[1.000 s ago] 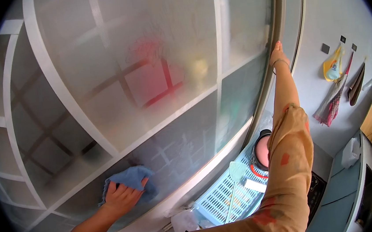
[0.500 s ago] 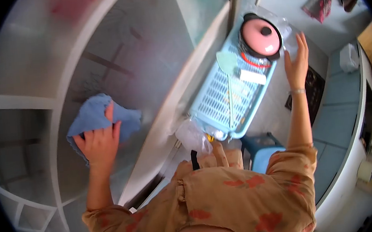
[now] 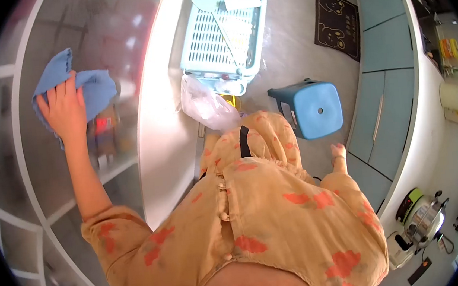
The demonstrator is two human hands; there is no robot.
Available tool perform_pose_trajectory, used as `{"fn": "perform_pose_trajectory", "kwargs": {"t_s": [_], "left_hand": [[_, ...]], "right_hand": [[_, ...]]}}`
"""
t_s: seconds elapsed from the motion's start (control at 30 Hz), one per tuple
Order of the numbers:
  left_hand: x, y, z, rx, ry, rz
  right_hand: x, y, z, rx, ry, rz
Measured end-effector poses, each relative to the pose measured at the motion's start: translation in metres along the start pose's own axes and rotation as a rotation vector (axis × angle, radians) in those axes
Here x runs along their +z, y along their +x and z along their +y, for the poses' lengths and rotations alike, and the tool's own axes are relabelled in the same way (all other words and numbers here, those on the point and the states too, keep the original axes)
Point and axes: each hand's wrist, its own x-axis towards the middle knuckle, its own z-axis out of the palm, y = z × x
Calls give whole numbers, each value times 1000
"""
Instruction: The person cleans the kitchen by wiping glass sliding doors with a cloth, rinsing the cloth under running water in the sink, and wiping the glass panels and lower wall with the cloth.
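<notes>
My left hand [image 3: 65, 109] grips a blue cleaning cloth [image 3: 97, 92] and presses it against the glass door panel [image 3: 105, 39] on the left. The cloth fans out beyond the fingers on both sides. Low on my right side hangs my right hand [image 3: 338, 151], close to the blue plastic stool [image 3: 317, 108] and apart from it. It appears small and foreshortened, so its fingers cannot be made out clearly.
A light-blue plastic rack [image 3: 215, 46] with a pale green spatula [image 3: 206, 2] stands ahead, a plastic bag [image 3: 206, 104] at its near end. A dark mat [image 3: 337, 24] lies on the floor. Blue cabinets [image 3: 392, 107] and a counter with a metal pot [image 3: 424, 221] line the right.
My right hand has dropped from its raised, spread position to low at my side. The view has shifted, bringing the stool and mat into sight. The cloth stays in my left hand on the glass.
</notes>
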Motion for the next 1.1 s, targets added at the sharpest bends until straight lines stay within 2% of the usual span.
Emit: {"fn": "perform_pose_trajectory", "kwargs": {"t_s": [0.03, 0.13, 0.2, 0.27, 0.33, 0.4, 0.43, 0.6, 0.73, 0.77, 0.87, 0.93, 1.0, 1.1], "left_hand": [[-4, -17, 2, 9, -73, 43], [-12, -36, 6, -7, -156, 79], [-10, -41, 4, -26, -174, 56], [-13, -59, 1, -63, -225, 138], [-20, -77, -1, -90, -231, 140], [-19, -82, -2, -103, -239, 120], [-21, -94, -4, -111, -243, 139], [-21, -100, -7, -94, -290, 162], [-19, -107, -4, -108, -249, 164], [-18, -102, -5, -109, -247, 190], [-18, -100, -5, -117, -256, 198], [-18, -99, -4, -125, -251, 191], [-18, -100, -3, -129, -245, 172], [-18, -99, -3, -132, -225, 169]], "right_hand": [[-12, -17, 31, -3, 20, 17], [-22, -70, 44, 34, 86, -16], [-23, -70, 57, 6, 109, 22], [-23, -71, 62, -17, 214, -24], [-23, -68, 59, -102, 221, -36], [-20, -65, 47, -190, 152, -158], [-32, -88, 19, -305, 47, -168], [-42, -100, -18, -415, 59, -180], [-48, -113, -4, -477, 43, -92], [-43, -106, 4, -492, 127, -107], [-22, -80, 51, -382, 43, -153], [-22, -98, 64, -281, -24, -150], [-19, -97, 85, -282, -1, -154], [-21, -122, 79, -226, -61, -217]]}}
